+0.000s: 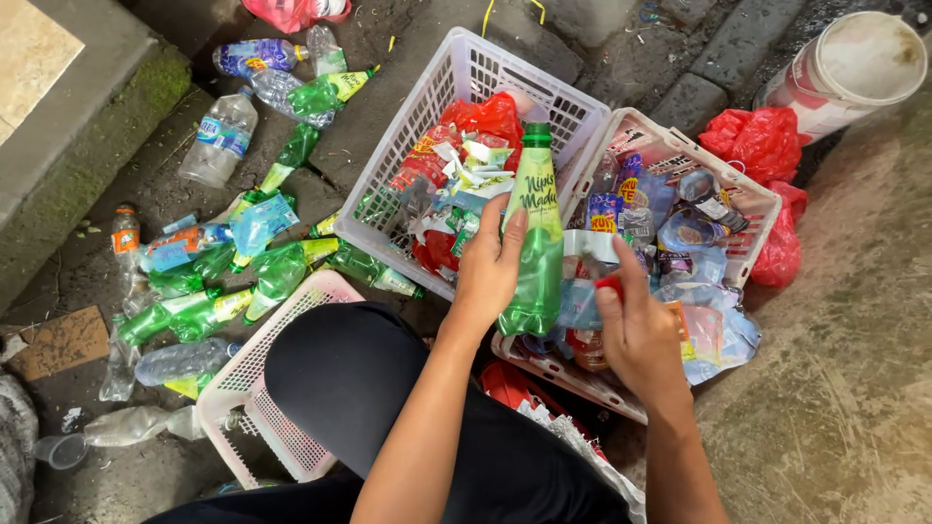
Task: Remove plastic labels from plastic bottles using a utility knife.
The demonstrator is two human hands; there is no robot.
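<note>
I see a white basket point(582, 116) filled with torn labels and red scraps, and beside it a second basket point(757, 199) of crushed clear bottles. Loose green bottles point(277, 272) litter the ground at left. My left hand point(488, 267) clasps a green bottle point(535, 243) upright above the baskets; my right hand point(636, 335) pinches a small red piece point(609, 283)

Head view, straight down, close over baskets point(582, 126)

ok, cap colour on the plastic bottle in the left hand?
Green, matching the translucent green plastic bottle; the left hand grips it. Head view.
</note>
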